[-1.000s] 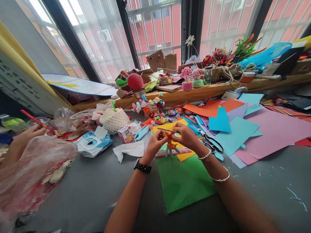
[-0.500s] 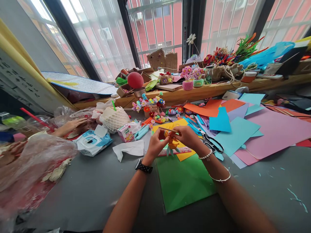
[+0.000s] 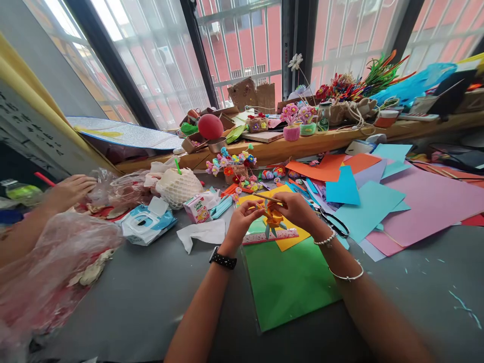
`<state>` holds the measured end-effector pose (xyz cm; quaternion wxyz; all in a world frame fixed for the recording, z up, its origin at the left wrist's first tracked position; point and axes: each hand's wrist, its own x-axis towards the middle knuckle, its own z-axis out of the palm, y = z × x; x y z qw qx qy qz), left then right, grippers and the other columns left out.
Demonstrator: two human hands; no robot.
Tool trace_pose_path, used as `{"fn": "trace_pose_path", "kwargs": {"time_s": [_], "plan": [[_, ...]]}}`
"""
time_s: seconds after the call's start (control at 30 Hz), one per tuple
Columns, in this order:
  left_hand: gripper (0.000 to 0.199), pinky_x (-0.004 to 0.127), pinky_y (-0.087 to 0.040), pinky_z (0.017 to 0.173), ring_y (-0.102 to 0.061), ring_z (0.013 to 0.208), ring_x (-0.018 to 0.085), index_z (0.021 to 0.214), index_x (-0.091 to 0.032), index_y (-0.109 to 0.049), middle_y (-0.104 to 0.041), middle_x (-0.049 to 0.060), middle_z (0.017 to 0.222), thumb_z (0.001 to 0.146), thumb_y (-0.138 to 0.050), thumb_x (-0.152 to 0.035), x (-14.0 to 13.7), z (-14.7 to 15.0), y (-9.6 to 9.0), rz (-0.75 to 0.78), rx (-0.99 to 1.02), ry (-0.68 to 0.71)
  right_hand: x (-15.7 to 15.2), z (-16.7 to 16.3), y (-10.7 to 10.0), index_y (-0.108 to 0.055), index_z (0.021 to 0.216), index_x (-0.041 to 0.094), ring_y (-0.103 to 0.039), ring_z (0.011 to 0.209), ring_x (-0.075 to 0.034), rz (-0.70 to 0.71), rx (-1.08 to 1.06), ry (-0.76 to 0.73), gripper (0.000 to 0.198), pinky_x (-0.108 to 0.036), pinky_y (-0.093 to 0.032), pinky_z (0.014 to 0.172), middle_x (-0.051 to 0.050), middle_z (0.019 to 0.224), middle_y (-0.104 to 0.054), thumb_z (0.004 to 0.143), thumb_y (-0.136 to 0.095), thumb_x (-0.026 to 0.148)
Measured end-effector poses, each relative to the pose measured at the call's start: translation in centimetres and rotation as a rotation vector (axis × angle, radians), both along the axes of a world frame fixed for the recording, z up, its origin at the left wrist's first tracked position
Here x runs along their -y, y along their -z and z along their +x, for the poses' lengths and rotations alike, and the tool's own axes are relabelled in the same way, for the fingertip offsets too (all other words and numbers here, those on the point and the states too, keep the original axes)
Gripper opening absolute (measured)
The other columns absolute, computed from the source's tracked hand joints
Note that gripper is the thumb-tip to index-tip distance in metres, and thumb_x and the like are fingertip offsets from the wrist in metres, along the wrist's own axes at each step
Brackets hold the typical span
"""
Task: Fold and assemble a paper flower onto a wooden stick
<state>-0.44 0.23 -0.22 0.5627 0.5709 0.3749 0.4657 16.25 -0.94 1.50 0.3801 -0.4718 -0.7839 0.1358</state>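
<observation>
Above the green sheets (image 3: 295, 287) I see an orange-yellow paper flower (image 3: 275, 219) with pale blue-grey leaf-like pieces sticking out below and above it. My left hand (image 3: 244, 222) pinches the flower's left side between thumb and fingers. A thin wooden stick (image 3: 264, 197) runs sideways over the flower, gripped in the fingers of my right hand (image 3: 297, 209). The right fingertips are close to the flower; whether they touch it is hard to see. Beneath the hands lie yellow paper (image 3: 289, 244) and a pink patterned ruler (image 3: 260, 239).
Scissors (image 3: 336, 225) lie right of my right hand, beside teal paper (image 3: 372, 212) and large pink paper (image 3: 431, 201). On the left are a wet-wipes pack (image 3: 145, 227), a tissue (image 3: 202, 234), a small box (image 3: 196, 209) and another person's hand (image 3: 71, 189) near plastic bags.
My left hand has drawn slightly left and lower on the flower, and more of the flower shows. My right hand has shifted a little right with the stick. The other person's hand moved left.
</observation>
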Motion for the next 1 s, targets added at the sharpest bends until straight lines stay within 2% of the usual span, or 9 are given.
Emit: {"fn": "trace_pose_path", "kwargs": {"time_s": [0.13,0.3,0.47,0.67,0.83,1.0], "plan": [[0.029,0.03,-0.049,0.077,-0.061,0.076,0.012,0.075,-0.013,-0.052,-0.062,0.002,0.081,0.06,-0.07,-0.028,0.4,0.2,-0.2,-0.116,0.122,-0.003,0.1,-0.1,0.0,-0.063,0.077,0.014,-0.055,0.063,-0.011,-0.014,-0.016,0.018,0.012,-0.021,-0.036,0.057,-0.004,0.072,-0.065,0.077,-0.051,0.016],[0.031,0.03,-0.051,0.073,-0.061,0.07,0.012,0.076,-0.012,-0.053,-0.062,0.0,0.073,0.057,-0.072,-0.028,0.6,0.3,-0.4,-0.105,0.118,-0.065,0.2,-0.4,-0.1,-0.063,0.078,0.015,-0.056,0.064,-0.011,-0.043,-0.002,0.0,0.011,-0.021,-0.036,0.057,-0.004,0.073,-0.066,0.076,-0.052,0.014],[0.03,0.031,-0.051,0.072,-0.063,0.072,0.014,0.078,-0.012,-0.056,-0.065,0.002,0.076,0.058,-0.07,-0.029,0.4,0.4,0.0,-0.075,0.052,-0.049,0.3,-0.7,-0.2,-0.062,0.075,0.015,-0.055,0.066,-0.013,-0.025,0.182,0.05,0.009,-0.022,-0.033,0.057,-0.005,0.073,-0.065,0.075,-0.053,0.017],[0.032,0.029,-0.052,0.068,-0.064,0.07,0.015,0.078,-0.011,-0.056,-0.066,0.002,0.073,0.056,-0.072,-0.029,0.3,0.6,0.5,-0.109,0.05,-0.025,0.8,-1.1,-0.3,-0.063,0.077,0.017,-0.057,0.069,-0.016,-0.066,0.368,0.118,0.012,-0.024,-0.029,0.055,-0.006,0.076,-0.066,0.078,-0.05,0.017],[0.033,0.029,-0.053,0.067,-0.064,0.068,0.014,0.078,-0.012,-0.055,-0.066,0.002,0.072,0.055,-0.073,-0.027,0.2,0.6,0.7,-0.131,0.058,-0.019,1.3,-1.6,-0.5,-0.062,0.078,0.017,-0.058,0.073,-0.018,-0.094,0.452,0.18,0.012,-0.025,-0.03,0.055,-0.007,0.079,-0.066,0.079,-0.05,0.019],[0.029,0.03,-0.053,0.067,-0.063,0.065,0.013,0.074,-0.012,-0.053,-0.064,0.001,0.067,0.055,-0.073,-0.024,0.1,0.7,0.7,-0.166,0.05,-0.059,1.6,-2.5,-0.3,-0.058,0.08,0.017,-0.059,0.072,-0.018,-0.066,0.508,0.209,0.009,-0.025,-0.031,0.054,-0.008,0.081,-0.065,0.08,-0.049,0.018]]}}
